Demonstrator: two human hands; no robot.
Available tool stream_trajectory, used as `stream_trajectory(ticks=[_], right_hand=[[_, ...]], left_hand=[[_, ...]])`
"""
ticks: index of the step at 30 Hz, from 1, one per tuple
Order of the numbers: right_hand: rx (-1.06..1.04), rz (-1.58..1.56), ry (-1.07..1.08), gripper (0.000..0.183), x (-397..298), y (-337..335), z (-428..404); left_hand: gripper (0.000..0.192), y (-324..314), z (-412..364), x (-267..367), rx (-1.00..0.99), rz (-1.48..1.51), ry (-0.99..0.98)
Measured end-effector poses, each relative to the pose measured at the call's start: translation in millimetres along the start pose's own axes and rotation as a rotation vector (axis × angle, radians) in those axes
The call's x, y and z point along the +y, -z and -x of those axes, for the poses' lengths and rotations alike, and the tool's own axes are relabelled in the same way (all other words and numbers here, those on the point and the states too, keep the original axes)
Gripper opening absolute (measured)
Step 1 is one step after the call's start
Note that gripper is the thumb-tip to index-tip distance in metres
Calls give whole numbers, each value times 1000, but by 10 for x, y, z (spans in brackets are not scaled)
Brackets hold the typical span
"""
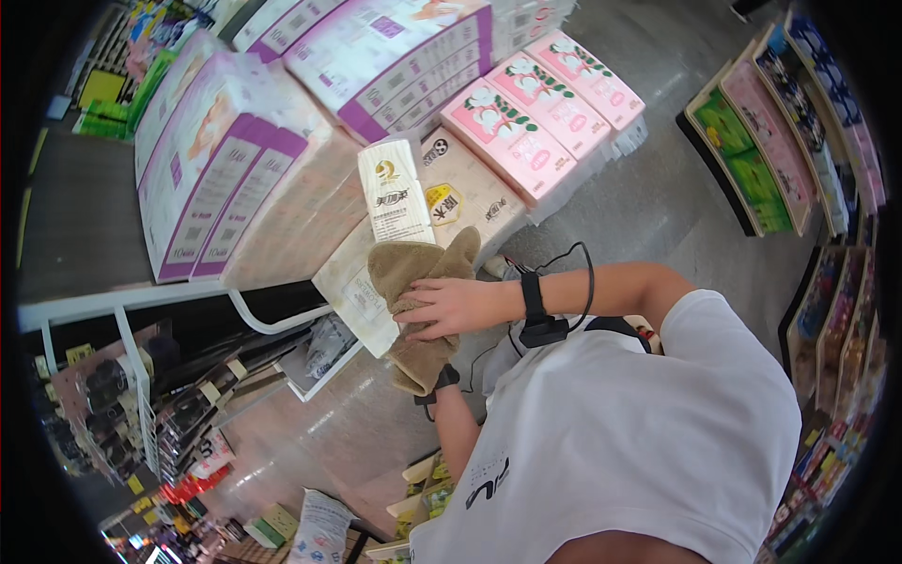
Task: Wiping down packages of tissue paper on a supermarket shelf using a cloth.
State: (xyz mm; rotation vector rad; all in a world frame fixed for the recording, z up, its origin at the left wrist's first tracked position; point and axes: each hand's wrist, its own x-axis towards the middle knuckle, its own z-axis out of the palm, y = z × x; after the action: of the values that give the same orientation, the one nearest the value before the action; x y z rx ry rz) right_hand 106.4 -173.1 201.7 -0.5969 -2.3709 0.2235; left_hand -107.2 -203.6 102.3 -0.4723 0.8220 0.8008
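A brown plush cloth (423, 271) lies bunched over the corner of a cream paper pack (352, 292). My right hand (440, 307) is on top of this cloth, its fingers curved over the folds. The lower end of the cloth covers my left hand, so only the black wristband (445, 379) and forearm show; its grip is hidden. Just beyond the cloth is a white tissue pack (394, 190) with a gold emblem, beside a beige tissue pack (472, 190) with a yellow label.
Pink tissue packs (514, 137) and large white-and-purple cartons (204, 162) are stacked beyond my hands. A white metal rack rail (127, 296) runs at the left. Stocked shelves (761, 141) stand on the right. A white printed sack (320, 525) is at the bottom.
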Motion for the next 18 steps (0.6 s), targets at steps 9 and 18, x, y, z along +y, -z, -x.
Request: stream_trajectory(ticks=[9, 18], right_hand=[[61, 265, -180, 44, 1153, 219, -477], [321, 189, -389, 46, 1709, 380, -680]], left_hand=[[63, -182, -106, 19, -118, 133, -107], [57, -364, 101, -113, 386, -378, -663]])
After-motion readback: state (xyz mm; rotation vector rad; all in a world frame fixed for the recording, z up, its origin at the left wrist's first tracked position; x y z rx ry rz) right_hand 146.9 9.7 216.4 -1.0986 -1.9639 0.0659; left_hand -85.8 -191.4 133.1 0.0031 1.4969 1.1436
